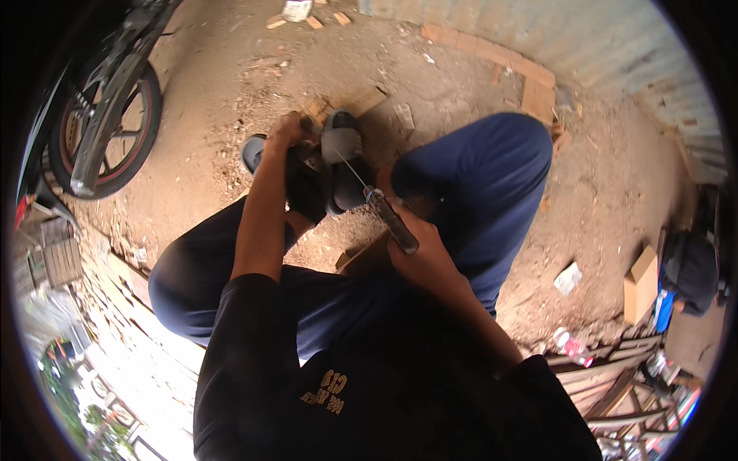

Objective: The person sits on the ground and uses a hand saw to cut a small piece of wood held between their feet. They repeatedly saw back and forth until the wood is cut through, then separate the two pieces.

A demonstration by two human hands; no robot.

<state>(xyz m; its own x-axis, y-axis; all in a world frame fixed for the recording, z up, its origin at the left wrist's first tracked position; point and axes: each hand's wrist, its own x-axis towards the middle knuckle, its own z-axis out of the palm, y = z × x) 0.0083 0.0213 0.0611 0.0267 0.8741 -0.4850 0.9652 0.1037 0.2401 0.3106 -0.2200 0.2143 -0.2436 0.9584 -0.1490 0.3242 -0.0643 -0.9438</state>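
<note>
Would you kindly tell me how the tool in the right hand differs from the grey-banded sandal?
Shape: the tool is long and slim, with a thin, straight shaft; the sandal is broad, with a wide band across it.
Colour: the tool has a dark handle and a pale shaft, while the sandal is grey and black.
Place: the tool is gripped in the right hand; the sandal is beyond that hand.
Both have dark parts.
</note>
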